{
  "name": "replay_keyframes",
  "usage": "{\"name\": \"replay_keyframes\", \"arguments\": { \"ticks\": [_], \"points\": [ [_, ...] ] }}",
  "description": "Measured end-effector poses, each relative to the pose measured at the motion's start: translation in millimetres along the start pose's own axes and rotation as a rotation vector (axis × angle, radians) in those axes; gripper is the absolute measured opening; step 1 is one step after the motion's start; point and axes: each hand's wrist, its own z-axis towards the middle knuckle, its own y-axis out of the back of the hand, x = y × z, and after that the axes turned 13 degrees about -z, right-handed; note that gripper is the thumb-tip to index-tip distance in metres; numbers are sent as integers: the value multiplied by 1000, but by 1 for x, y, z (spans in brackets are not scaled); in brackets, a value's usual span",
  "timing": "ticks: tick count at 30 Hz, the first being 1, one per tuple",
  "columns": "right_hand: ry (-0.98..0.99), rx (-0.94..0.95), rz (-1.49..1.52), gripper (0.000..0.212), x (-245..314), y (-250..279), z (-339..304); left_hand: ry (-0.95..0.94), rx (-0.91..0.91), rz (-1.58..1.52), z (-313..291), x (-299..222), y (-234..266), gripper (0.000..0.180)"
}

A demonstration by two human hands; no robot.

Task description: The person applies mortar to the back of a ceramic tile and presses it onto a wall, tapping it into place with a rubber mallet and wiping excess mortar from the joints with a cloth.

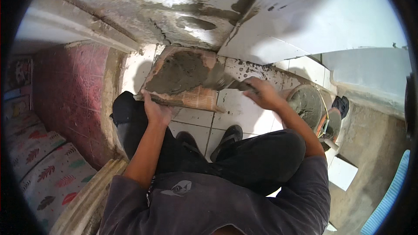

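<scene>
A stained wall (174, 0) rises beyond both hands, pale and patched with damp-looking grey smears. Beneath them spreads the white tiled floor (235, 111), its joints dark between the tiles. Well out to the left of the left hand lies leaf-patterned bedding (48, 161).

The board (204, 95), orange-brown with a printed grid, lies on the floor just ahead of the left hand and to the left of the right one. A broad grey heap of mortar (178, 72) covers much of it, in front of the left hand and across from the right. Just to the right of the right hand and forearm stands a round bucket (307, 104) with more grey mix inside; farther right and nearer the body is a loose white tile (342, 173).

The left hand (157, 112) is at the board's near left corner, its fingers closed on the edge (how tightly, one cannot tell). The right hand (264, 95) is curled round the handle of a trowel (222, 80), whose blurred blade reaches leftward over the board, at the right side of the heap.
</scene>
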Motion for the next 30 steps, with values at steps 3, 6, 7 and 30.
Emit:
{"name": "replay_keyframes", "arguments": {
  "ticks": [3,6,7,30],
  "points": [
    [182,4,-104,27,11,-25,19,-5,57,-3,-3,2,-3,61],
    [254,-17,-177,25,21,-29,27,-15,32,25,-5,-3,-5,60],
    [244,-2,-194,25,23,-29,29,-17,28,22,-6,-3,-2,60],
    [171,-183,-261,25,14,-44,57,-11,154,136,-4,-5,-3,64]
  ]
}}
